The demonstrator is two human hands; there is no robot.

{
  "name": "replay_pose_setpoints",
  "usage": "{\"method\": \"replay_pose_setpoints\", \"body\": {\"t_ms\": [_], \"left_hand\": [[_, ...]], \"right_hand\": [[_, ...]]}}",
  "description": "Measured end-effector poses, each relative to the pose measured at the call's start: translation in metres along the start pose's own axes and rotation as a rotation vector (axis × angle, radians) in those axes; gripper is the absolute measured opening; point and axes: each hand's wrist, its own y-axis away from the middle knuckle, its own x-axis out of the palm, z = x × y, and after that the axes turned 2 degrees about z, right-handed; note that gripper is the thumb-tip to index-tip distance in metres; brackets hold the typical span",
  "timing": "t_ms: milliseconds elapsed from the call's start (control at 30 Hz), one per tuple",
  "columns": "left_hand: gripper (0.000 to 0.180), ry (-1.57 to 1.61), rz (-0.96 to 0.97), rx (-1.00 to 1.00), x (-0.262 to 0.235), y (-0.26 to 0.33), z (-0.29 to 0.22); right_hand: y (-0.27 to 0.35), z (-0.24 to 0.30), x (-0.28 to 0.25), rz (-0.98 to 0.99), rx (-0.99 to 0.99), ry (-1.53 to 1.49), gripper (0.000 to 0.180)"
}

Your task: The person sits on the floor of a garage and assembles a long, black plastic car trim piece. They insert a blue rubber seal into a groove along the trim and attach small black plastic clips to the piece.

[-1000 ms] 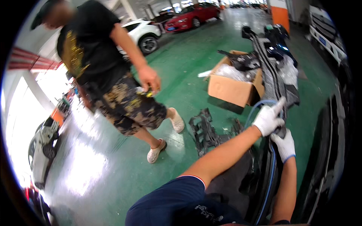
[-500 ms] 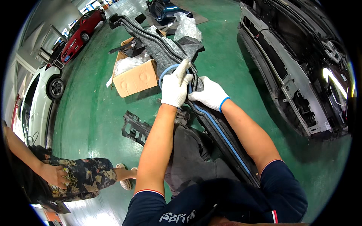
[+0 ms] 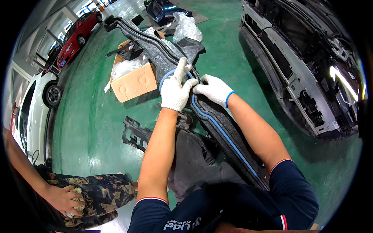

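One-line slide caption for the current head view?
White-gloved left hand and right hand close together at a blue tube running along a grooved black car part.

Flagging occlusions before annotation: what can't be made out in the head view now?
Head view, thin blue flexible tube: its stretch between the white-gloved left hand and white-gloved right hand; their fingers cover it.
Head view, long black-and-grey padded panel: near end; the navy shirt hides it.
Head view, brown cardboard box: inside bottom; clear plastic covers it.
Head view, white-and-yellow object: its kind; the other person's hand covers part.
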Motion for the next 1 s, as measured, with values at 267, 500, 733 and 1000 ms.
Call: {"method": "replay_pose_setpoints", "body": {"t_ms": [267, 500, 733, 1000], "left_hand": [[0.068, 0.089, 0.043, 0.060, 0.017, -0.008, 0.003], [0.059, -0.013, -0.195, 0.075, 0.016, -0.008, 0.022], [0.076, 0.142, -0.368, -0.090, 0.009, -0.011, 0.023], [0.092, -0.164, -0.310, -0.091, 0.009, -0.008, 0.028]], "right_hand": [[-0.031, -0.046, 0.000, 0.208, 0.007, -0.599, 0.043], [-0.001, -0.013, -0.004, 0.097, 0.004, -0.170, 0.057], [0.016, -0.044, 0.014, 0.097, -0.121, 0.040, 0.048], [0.035, -0.052, 0.025, 0.080, -0.036, -0.046, 0.061]]}}
